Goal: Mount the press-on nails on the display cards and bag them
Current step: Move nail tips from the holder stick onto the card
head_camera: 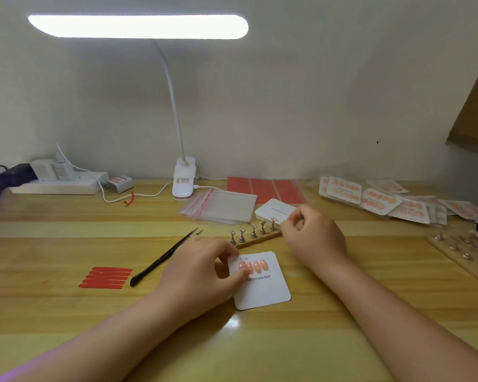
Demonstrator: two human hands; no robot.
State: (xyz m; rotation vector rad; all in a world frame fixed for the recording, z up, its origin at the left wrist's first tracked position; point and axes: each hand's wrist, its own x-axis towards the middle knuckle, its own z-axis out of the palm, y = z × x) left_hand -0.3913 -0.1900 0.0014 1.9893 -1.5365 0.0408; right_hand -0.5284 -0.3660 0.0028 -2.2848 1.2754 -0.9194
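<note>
Last nail off the stand
My left hand (204, 267) pins the display card (261, 282); right hand (308, 230) pinches a nail (273, 219), which could slip and fall.

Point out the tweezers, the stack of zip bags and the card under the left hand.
tweezers (163, 258): head view, middle of the black shaft.
stack of zip bags (224, 206): head view, centre of the top bag.
card (265, 292): head view, blank lower half.
</note>
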